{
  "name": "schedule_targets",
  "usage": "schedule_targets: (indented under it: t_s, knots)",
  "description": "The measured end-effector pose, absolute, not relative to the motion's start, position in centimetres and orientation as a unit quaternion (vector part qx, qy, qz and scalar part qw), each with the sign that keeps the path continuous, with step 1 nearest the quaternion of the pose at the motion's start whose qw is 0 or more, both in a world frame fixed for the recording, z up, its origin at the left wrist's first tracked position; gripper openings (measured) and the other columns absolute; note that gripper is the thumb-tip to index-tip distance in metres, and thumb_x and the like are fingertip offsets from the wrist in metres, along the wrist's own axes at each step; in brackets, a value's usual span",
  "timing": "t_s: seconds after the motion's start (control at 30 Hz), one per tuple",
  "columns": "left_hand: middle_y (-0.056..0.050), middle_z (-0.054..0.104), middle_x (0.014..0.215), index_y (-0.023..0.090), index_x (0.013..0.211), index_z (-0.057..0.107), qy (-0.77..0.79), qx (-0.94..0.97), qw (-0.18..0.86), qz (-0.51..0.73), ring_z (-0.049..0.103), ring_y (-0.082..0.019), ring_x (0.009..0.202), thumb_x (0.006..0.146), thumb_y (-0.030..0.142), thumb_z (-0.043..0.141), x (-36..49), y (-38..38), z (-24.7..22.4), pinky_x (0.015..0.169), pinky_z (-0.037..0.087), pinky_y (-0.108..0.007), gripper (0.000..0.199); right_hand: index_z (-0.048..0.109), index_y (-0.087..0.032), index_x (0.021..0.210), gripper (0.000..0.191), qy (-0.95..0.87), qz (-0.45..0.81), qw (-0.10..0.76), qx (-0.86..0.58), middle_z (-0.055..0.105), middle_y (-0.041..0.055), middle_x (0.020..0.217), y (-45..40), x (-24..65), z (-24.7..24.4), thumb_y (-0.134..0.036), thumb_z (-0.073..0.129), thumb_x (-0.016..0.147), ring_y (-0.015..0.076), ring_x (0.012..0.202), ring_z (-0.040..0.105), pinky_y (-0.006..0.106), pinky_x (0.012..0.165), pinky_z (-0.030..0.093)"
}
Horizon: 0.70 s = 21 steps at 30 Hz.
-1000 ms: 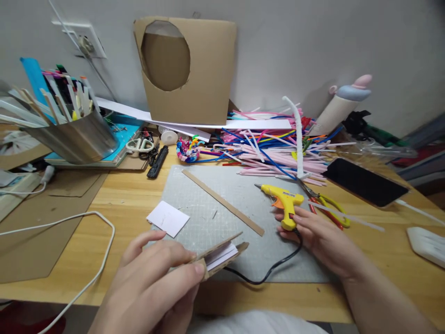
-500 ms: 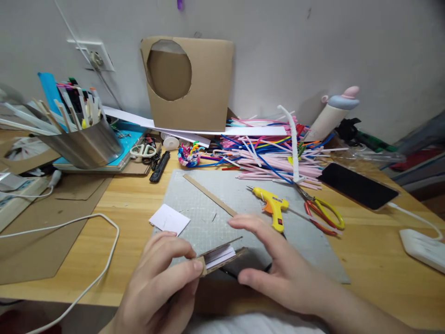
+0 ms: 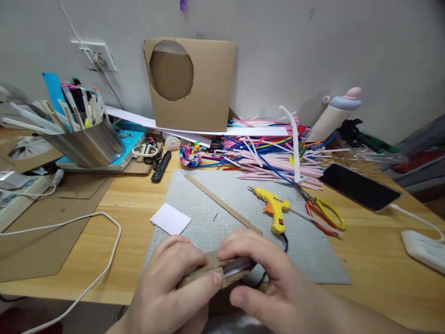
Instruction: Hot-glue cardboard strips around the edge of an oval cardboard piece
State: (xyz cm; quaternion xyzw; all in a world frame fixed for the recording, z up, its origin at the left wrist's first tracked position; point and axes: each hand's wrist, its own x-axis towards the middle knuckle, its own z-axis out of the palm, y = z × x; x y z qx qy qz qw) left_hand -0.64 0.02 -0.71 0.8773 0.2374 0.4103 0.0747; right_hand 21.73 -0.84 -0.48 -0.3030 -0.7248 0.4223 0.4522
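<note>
Fingers of the left hand (image 3: 170, 287) clamped a brown cardboard piece (image 3: 212, 265) near the grey mat's (image 3: 313, 253) front edge; right hand (image 3: 278, 283) arched over its right end, thumb and index apart. Narrow, open-sided, it showed white inside. Underside and some right fingertips were hidden.

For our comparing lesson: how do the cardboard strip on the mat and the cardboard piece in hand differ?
The cardboard strip is long and narrow; the cardboard piece is thicker, with white inside. The cardboard strip lies on the mat; the cardboard piece is in the left hand, with the right hand against it. Both are brown.
</note>
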Motion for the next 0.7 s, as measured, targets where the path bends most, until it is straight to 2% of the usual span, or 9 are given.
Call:
schedule_targets:
  t_s: [0.13, 0.23, 0.37, 0.5, 0.57, 0.7]
  knots:
    - [-0.001, 0.066, 0.091, 0.021, 0.105, 0.063, 0.265, 0.866, 0.067, 0.418, 0.062, -0.013, 0.077, 0.097, 0.007, 0.051, -0.6, -0.3, -1.4, 0.092, 0.051, -0.042, 0.02, 0.069, -0.024, 0.109, 0.025, -0.7, 0.443, 0.477, -0.293, 0.072, 0.0032, 0.093, -0.6, 21.2, 1.1, -0.012, 0.069, 0.088, 0.018, 0.088, 0.069, 0.028, 0.079, 0.057]
    - [0.0, 0.067, 0.089, 0.024, 0.105, 0.064, 0.274, 0.856, 0.076, 0.432, 0.062, -0.012, 0.076, 0.097, 0.007, 0.051, -0.4, -0.5, -1.9, 0.094, 0.05, -0.042, 0.023, 0.072, -0.021, 0.098, 0.023, -0.69, 0.46, 0.465, -0.31, 0.076, 0.0049, 0.09, -0.3, 21.2, 1.6, -0.005, 0.064, 0.085, 0.0188, 0.087, 0.072, 0.029, 0.078, 0.059]
    - [0.0, 0.067, 0.086, 0.023, 0.107, 0.062, 0.276, 0.853, 0.09, 0.433, 0.063, -0.014, 0.076, 0.093, 0.004, 0.051, -0.4, -0.1, -1.2, 0.09, 0.051, -0.041, 0.026, 0.072, -0.019, 0.096, 0.021, -0.692, 0.464, 0.448, -0.323, 0.079, 0.0078, 0.093, 0.0, 21.3, 1.7, -0.004, 0.066, 0.083, 0.0202, 0.088, 0.075, 0.03, 0.078, 0.061]
    - [-0.002, 0.066, 0.096, 0.02, 0.116, 0.059, 0.266, 0.874, 0.141, 0.382, 0.063, -0.015, 0.087, 0.081, -0.007, 0.053, -0.6, 0.7, -0.1, 0.094, 0.049, -0.042, 0.044, 0.071, -0.021, 0.092, 0.02, -0.682, 0.447, 0.47, -0.336, 0.079, 0.0057, 0.088, 0.4, 21.0, 1.6, -0.004, 0.067, 0.082, 0.02, 0.087, 0.075, 0.029, 0.075, 0.061]
    - [-0.002, 0.064, 0.098, 0.019, 0.118, 0.058, 0.258, 0.874, 0.153, 0.384, 0.061, -0.015, 0.089, 0.082, -0.007, 0.051, -0.5, 1.1, 0.0, 0.095, 0.047, -0.042, 0.045, 0.071, -0.022, 0.091, 0.02, -0.676, 0.436, 0.479, -0.351, 0.078, 0.0044, 0.087, 0.6, 20.9, 1.5, -0.005, 0.067, 0.081, 0.0199, 0.086, 0.075, 0.029, 0.074, 0.062]
    - [-0.002, 0.061, 0.098, 0.018, 0.12, 0.057, 0.251, 0.869, 0.181, 0.386, 0.057, -0.014, 0.089, 0.086, -0.007, 0.049, -0.2, 1.7, 0.0, 0.085, 0.045, -0.037, 0.043, 0.07, -0.023, 0.091, 0.019, -0.671, 0.421, 0.481, -0.375, 0.079, 0.0031, 0.085, 0.8, 20.9, 1.4, -0.008, 0.067, 0.081, 0.019, 0.082, 0.076, 0.028, 0.071, 0.064]
